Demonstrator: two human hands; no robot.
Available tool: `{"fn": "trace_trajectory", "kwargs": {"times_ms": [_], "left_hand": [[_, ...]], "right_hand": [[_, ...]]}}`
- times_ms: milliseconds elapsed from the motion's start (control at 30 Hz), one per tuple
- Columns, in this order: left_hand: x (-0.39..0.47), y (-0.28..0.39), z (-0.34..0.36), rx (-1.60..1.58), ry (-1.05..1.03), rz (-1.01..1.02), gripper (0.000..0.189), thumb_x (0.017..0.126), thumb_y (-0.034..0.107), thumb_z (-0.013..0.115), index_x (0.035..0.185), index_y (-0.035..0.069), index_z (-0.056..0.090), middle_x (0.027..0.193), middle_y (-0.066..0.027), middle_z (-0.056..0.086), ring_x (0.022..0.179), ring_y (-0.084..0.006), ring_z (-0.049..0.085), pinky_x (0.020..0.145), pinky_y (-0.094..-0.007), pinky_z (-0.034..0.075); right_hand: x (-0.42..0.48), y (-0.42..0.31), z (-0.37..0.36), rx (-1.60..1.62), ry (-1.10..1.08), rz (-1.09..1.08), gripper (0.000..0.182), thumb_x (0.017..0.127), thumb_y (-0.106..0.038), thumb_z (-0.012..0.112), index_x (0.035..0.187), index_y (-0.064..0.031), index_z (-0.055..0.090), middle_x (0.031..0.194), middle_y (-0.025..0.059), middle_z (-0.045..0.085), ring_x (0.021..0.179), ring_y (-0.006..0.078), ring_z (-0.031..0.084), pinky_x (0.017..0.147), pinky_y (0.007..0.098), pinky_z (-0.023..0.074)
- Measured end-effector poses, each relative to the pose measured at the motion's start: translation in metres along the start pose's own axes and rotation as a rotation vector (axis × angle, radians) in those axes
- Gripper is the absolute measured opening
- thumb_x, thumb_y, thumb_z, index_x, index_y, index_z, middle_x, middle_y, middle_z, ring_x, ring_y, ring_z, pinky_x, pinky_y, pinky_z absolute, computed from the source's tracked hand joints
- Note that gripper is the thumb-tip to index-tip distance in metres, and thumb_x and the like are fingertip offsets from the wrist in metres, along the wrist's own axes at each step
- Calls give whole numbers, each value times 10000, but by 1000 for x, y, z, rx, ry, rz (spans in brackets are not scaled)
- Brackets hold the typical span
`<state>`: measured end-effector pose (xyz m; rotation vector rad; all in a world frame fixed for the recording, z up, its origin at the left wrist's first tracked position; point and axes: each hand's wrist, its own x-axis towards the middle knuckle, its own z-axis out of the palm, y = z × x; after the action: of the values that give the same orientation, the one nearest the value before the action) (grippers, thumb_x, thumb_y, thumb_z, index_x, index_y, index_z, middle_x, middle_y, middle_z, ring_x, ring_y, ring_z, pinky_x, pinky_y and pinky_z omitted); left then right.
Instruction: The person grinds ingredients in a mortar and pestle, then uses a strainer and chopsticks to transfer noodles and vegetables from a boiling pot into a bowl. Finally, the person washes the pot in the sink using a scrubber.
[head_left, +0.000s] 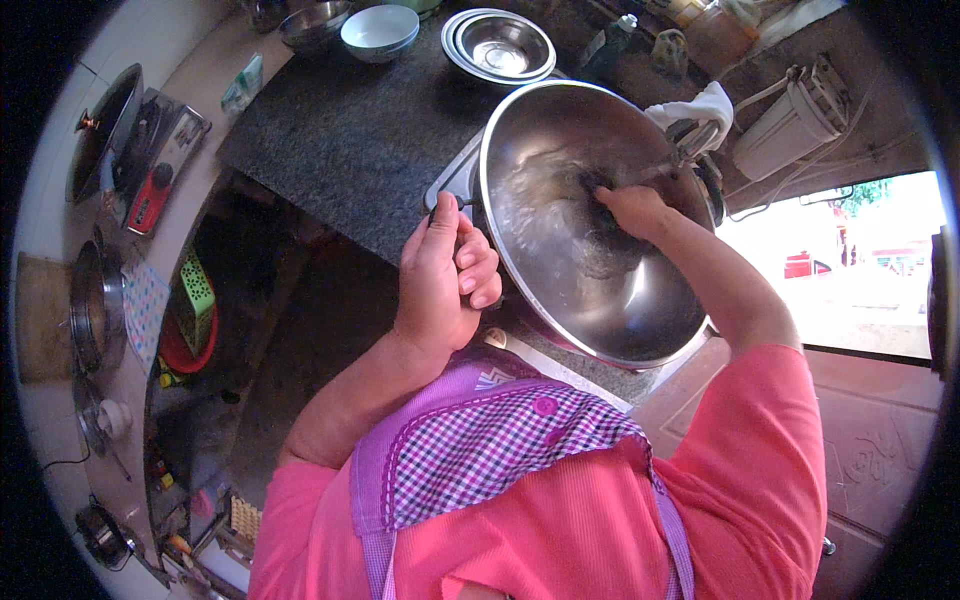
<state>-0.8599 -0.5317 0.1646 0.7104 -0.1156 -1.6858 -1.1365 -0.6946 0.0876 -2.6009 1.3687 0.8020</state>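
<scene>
A large metal wok (652, 307) is tilted over the sink area in front of me, its shiny inside facing up and towards me. My left hand (454, 259) is closed at the wok's near left rim around a black handle, of which only a small dark end shows. Inside the bowl, my right hand (636, 210) presses a dark scrubber (598, 182) against the metal; the fingers mostly hide it. Murky water (544, 187) seems to lie or run around that spot. A tap (697, 142) reaches over the wok's far right rim.
Nested steel bowls (499, 46) and a white bowl (380, 34) stand on the dark stone counter (330, 142). A green bottle (611, 41) and a white cloth (697, 111) are beyond the wok. At left are a gas stove (165, 169) and a red basin (176, 349).
</scene>
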Motion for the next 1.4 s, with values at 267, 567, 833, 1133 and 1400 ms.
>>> {"fn": "trace_trajectory", "kwargs": {"times_ms": [267,567,833,1133,1400], "left_hand": [[5,-1,1,8,25,16,337,901,430,430,764,126,386,560,26,311,386,-59,287,333,-212,235],[-2,4,-13,13,51,-48,345,894,447,434,758,132,396,557,30,312,385,-56,280,342,-208,234],[-3,6,-13,23,47,-58,342,889,450,443,772,129,419,542,39,304,380,-52,268,332,-202,218],[-4,8,-12,14,51,-61,323,887,434,458,782,129,471,525,55,298,368,-42,251,320,-193,194],[-8,12,-17,-9,6,-148,319,900,431,427,772,142,465,515,53,301,356,-47,260,313,-198,211]], "right_hand": [[-69,-95,-20,375,-196,-385,154,855,-203,454,928,-68,454,899,202,568,875,400,550,724,475,423],[-30,-47,2,160,-14,-201,177,856,-202,430,934,-44,451,937,175,546,905,382,541,738,440,450],[-33,-112,-13,410,-7,-455,130,839,-159,457,905,-47,448,878,165,530,870,368,535,732,441,437],[-68,-108,-1,253,-2,-462,232,831,-187,495,985,-19,452,992,185,489,957,351,501,793,427,433],[50,-113,-6,314,834,-141,121,790,-147,456,878,-64,456,914,169,472,861,353,496,699,437,433]]}}
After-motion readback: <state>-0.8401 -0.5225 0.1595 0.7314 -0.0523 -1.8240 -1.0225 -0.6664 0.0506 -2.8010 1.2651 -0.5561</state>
